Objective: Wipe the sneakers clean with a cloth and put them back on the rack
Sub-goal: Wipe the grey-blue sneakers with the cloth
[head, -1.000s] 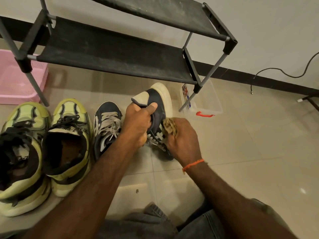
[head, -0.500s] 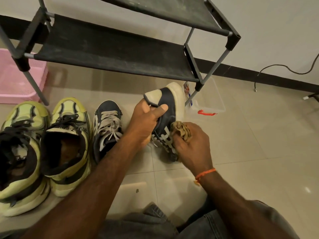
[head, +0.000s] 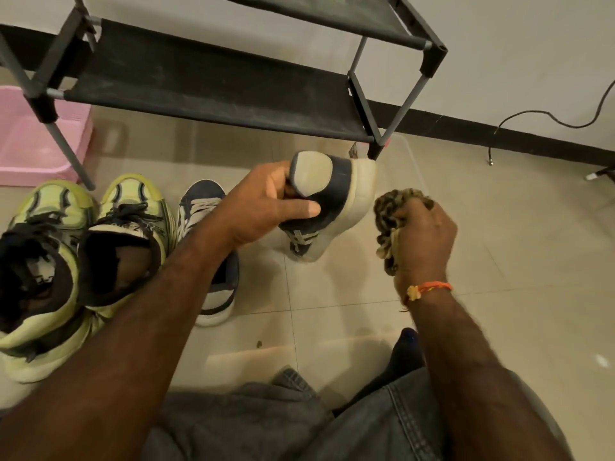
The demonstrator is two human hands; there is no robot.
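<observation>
Tiled floor [head: 332,294], rack [head: 216,91] far. Left hand [head: 263,204] gripping navy sneaker [head: 336,194] heel-up; right hand [head: 422,234] clutching bunched cloth [head: 389,207] just beside. Best steadied firmly, sole edge wiped.

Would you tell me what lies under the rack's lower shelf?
Under the lower shelf only bare floor tile shows; no shoes stand there. The clear plastic box by the right leg is partly hidden behind the held navy sneaker.

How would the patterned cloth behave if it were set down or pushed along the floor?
Probably floppy: the cloth bunches in folds inside the right hand. Likely light, since a loose grip carries it. It would likely crumple and drag on the tiles rather than slide.
</observation>
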